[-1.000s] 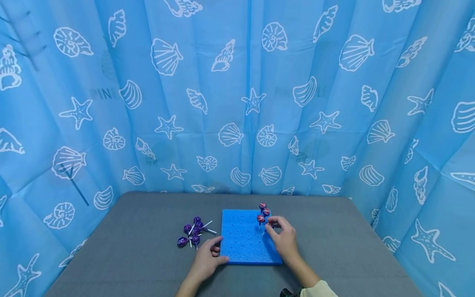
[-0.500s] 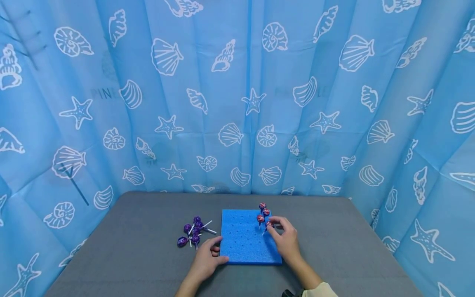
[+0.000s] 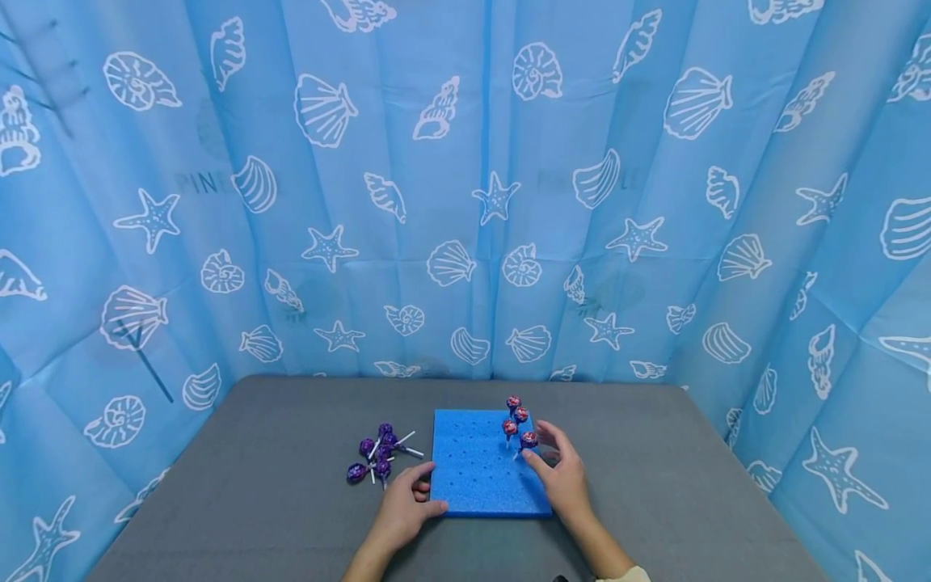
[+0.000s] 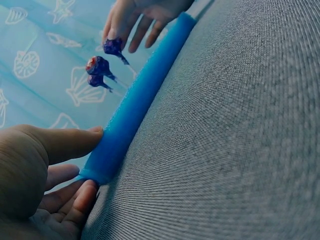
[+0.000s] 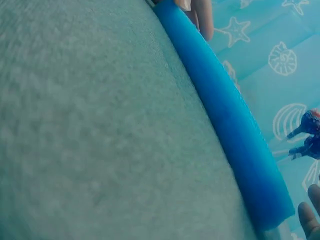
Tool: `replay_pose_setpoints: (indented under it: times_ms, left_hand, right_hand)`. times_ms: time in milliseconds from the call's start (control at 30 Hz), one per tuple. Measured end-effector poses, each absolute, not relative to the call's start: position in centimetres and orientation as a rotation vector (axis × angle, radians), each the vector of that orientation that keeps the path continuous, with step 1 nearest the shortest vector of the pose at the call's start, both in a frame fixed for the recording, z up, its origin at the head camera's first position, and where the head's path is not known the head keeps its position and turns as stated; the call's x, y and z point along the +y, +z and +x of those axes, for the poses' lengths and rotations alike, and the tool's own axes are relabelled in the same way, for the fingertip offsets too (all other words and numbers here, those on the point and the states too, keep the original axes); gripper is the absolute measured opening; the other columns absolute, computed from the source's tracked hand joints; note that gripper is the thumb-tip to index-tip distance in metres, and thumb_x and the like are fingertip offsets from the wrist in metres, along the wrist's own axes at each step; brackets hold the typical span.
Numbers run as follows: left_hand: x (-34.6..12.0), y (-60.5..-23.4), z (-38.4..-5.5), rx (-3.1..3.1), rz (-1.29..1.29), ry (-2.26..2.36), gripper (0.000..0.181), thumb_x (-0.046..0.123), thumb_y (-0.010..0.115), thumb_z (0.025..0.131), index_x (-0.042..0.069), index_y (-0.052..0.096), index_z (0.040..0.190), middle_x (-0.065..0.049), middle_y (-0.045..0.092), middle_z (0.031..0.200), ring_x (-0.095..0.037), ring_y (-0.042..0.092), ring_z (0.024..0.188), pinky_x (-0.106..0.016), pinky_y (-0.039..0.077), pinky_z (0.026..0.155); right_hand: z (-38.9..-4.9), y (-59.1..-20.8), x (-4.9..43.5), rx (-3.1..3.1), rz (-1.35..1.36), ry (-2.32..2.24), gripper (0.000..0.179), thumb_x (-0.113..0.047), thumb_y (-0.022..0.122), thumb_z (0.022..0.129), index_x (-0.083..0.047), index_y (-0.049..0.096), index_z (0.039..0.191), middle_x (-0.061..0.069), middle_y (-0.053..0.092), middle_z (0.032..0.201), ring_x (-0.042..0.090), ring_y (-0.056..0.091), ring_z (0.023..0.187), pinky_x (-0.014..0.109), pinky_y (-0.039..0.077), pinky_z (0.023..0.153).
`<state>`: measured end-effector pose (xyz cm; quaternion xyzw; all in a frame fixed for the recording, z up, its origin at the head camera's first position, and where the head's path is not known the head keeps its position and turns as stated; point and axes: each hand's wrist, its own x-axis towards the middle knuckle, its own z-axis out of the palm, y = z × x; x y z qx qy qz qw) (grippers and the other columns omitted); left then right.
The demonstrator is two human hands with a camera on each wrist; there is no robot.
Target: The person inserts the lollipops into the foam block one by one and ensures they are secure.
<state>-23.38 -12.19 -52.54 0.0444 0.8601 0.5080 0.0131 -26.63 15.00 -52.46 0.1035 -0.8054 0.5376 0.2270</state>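
My left hand (image 3: 404,505) holds the near left corner of a blue foam block (image 3: 473,453), thumb on the front edge and fingers along the left side. The left wrist view shows that thumb (image 4: 75,142) at the foam's end. Several lollipops in red and purple wrappers stand in the block's right part, sticks down. My right hand (image 3: 566,477) is beside the nearest lollipop (image 3: 528,440), its thumb and fingers spread apart around the candy head. In the left wrist view this lollipop (image 4: 114,47) leans slightly, with the right hand (image 4: 145,20) behind it.
Left of the block lies a loose pile of purple-wrapped lollipops (image 3: 383,453), their white sticks pointing different ways. Rows of small holes mark the foam's top. Everything rests on a grey cloth-covered table (image 3: 291,517), with a blue shell-print curtain (image 3: 465,202) behind.
The right hand's fingers have let go of the nearest lollipop and spread away to the right, leaving it standing in the foam. My left hand has stayed at the block's corner.
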Motion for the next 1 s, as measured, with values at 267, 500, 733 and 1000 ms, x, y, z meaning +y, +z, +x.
replay_pose_setpoints:
  times_ms: [267,500,733,1000]
  left_hand:
    - [-12.2,-52.6,-23.4,2.677,0.121,1.571,0.065,0.015,0.085,0.073,0.003,0.058,0.131,-0.007,0.058,0.104,-0.02,0.055,0.088,-0.038,0.049,0.074]
    - [-12.2,-52.7,-23.4,2.682,0.129,1.573,0.065,0.015,0.085,0.073,0.003,0.058,0.131,-0.007,0.058,0.105,-0.02,0.055,0.088,-0.038,0.049,0.075]
    - [-12.3,-52.8,-23.4,2.692,0.139,1.573,0.066,0.015,0.085,0.073,0.003,0.058,0.132,-0.008,0.059,0.107,-0.02,0.055,0.089,-0.038,0.049,0.075]
    - [-12.5,-52.8,-23.2,2.708,0.222,1.616,0.067,0.013,0.085,0.072,-0.001,0.057,0.131,-0.01,0.06,0.106,-0.019,0.056,0.087,-0.032,0.049,0.073]
  right_hand:
    - [-27.0,-52.9,15.5,-2.375,0.19,1.505,0.056,-0.008,0.074,0.086,-0.002,0.05,0.136,0.02,0.056,0.13,0.037,0.055,0.117,0.049,0.048,0.091]
    - [-27.4,-52.7,15.9,-2.532,0.159,1.481,0.054,-0.005,0.074,0.085,0.001,0.052,0.134,0.023,0.055,0.13,0.039,0.056,0.115,0.047,0.049,0.091]
    - [-27.5,-52.2,16.8,-2.65,0.149,1.413,0.04,-0.007,0.072,0.087,0.003,0.061,0.124,0.019,0.063,0.118,0.037,0.058,0.11,0.05,0.048,0.091]
    - [-27.5,-51.9,17.3,-2.677,0.146,1.421,0.036,-0.007,0.073,0.086,0.002,0.065,0.12,0.014,0.067,0.111,0.033,0.061,0.105,0.051,0.047,0.09]
